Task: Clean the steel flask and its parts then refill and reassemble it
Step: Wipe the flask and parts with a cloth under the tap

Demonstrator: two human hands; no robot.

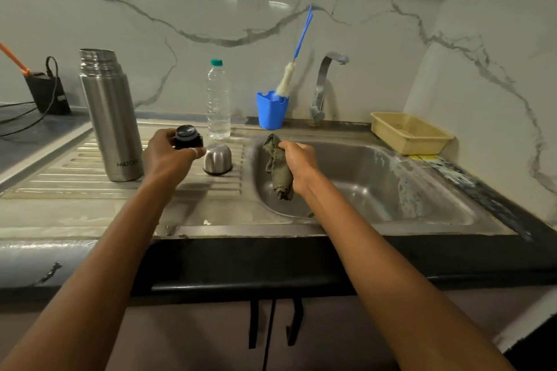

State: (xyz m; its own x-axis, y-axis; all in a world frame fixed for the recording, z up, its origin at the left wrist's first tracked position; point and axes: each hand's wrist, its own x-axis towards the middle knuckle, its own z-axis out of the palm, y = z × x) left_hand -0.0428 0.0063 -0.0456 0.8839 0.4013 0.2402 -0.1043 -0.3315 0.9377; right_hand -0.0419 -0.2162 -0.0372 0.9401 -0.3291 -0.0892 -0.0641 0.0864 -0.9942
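Holding: the left hand [168, 156] gripped the black flask stopper [188, 137], fingers and thumb curled round its sides, over the drainboard [75, 169].
Right hand: the right hand [298, 164] was closed round a bunched grey-green cloth [278, 172], which hung inside the left edge of the sink [376, 178].
Flask: the steel flask [111, 117] stood upright and uncapped on the drainboard, just left of the left hand.
Cup lid: the steel cup lid [217, 159] sat mouth-down on the drainboard, just beside the stopper.
Behind: a clear water bottle [218, 99] stood upright. A blue holder [271, 113] held a bottle brush [289, 75] leaning toward the wall, with the tap [324, 84] near it. A cream basket [410, 132] sat at the sink's far right corner.
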